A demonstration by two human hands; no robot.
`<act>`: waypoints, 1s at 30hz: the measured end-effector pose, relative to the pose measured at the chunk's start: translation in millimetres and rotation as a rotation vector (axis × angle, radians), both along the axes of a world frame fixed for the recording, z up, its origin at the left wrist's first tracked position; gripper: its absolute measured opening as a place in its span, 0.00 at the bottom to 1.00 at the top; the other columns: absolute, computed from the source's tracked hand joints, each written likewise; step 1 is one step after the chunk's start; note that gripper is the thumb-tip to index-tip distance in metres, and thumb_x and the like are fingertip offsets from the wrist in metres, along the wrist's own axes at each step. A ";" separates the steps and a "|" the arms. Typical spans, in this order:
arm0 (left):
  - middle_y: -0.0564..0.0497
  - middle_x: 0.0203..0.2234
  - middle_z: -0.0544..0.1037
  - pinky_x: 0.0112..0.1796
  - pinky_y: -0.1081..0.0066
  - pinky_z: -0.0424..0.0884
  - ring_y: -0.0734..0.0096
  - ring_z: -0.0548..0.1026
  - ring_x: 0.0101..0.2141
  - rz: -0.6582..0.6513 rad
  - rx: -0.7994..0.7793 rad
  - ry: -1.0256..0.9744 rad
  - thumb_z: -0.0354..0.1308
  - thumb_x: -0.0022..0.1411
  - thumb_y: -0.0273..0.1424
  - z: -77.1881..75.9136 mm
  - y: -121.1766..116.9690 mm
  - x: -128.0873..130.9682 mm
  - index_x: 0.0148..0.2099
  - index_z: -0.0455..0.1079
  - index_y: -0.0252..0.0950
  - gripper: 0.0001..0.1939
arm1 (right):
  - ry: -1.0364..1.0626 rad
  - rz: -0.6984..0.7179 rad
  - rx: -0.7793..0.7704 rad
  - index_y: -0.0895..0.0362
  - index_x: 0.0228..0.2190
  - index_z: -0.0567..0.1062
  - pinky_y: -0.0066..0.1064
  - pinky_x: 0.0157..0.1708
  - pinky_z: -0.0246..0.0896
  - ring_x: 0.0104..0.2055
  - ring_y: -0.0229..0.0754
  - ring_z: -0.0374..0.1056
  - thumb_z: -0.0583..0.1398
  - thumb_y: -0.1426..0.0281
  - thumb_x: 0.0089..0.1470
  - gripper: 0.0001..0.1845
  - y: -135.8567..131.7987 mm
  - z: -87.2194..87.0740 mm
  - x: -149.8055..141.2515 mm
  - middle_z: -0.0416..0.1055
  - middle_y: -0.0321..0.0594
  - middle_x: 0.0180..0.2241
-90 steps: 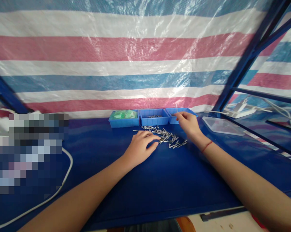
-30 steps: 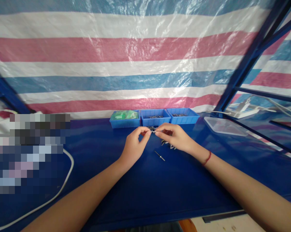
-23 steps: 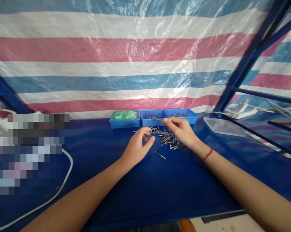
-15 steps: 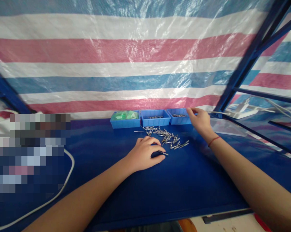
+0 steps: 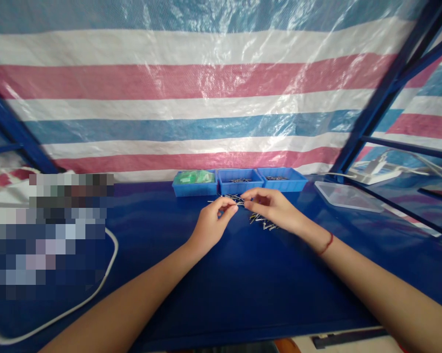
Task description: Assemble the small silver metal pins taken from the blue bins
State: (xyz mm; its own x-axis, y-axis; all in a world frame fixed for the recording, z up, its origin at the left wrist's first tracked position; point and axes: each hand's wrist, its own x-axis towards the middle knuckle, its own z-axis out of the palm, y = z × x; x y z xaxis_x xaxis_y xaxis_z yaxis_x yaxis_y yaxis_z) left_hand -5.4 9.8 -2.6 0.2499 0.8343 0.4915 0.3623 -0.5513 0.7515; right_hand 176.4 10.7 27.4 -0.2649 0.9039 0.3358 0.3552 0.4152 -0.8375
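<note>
A loose heap of small metal pins [image 5: 259, 221] lies on the blue table [image 5: 243, 284]. My left hand [image 5: 209, 226] is raised just above it, thumb and fingers pinched on one pin [image 5: 236, 202]. My right hand [image 5: 272, 210] meets it from the right, fingers also pinched at the same pin, and it covers part of the heap. A red string circles my right wrist. Behind the hands stand three small blue trays: the left tray [image 5: 194, 186] holds green pieces, the middle tray [image 5: 240, 184] and the right tray [image 5: 282, 182] hold metal pins.
A clear plastic lid [image 5: 348, 197] lies at the right by a blue frame post [image 5: 375, 103]. A white cable [image 5: 96, 289] curves over the left of the table beside a blurred patch. A striped tarpaulin [image 5: 206, 98] hangs behind. A white power strip [image 5: 377, 170] sits far right.
My right hand came back from the right tray to the middle. My left hand lifted off the table with a pin, and both hands now meet above the heap.
</note>
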 end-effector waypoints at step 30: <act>0.50 0.33 0.77 0.37 0.70 0.68 0.70 0.74 0.34 0.057 0.019 -0.102 0.54 0.59 0.33 0.7 -1.2 -0.3 0.37 0.69 0.37 0.06 | 0.168 0.087 -0.265 0.59 0.27 0.72 0.26 0.26 0.59 0.24 0.32 0.62 0.62 0.63 0.46 0.11 -5.6 -5.2 -11.3 0.66 0.33 0.23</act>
State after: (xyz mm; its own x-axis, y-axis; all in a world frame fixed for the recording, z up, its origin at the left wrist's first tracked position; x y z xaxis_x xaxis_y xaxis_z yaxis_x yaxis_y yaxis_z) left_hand -5.7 8.6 -1.9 0.1505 0.8360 0.5276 0.3161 -0.5464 0.7756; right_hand 165.1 5.1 22.2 -0.3057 0.9421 0.1375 0.1755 0.1977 -0.9644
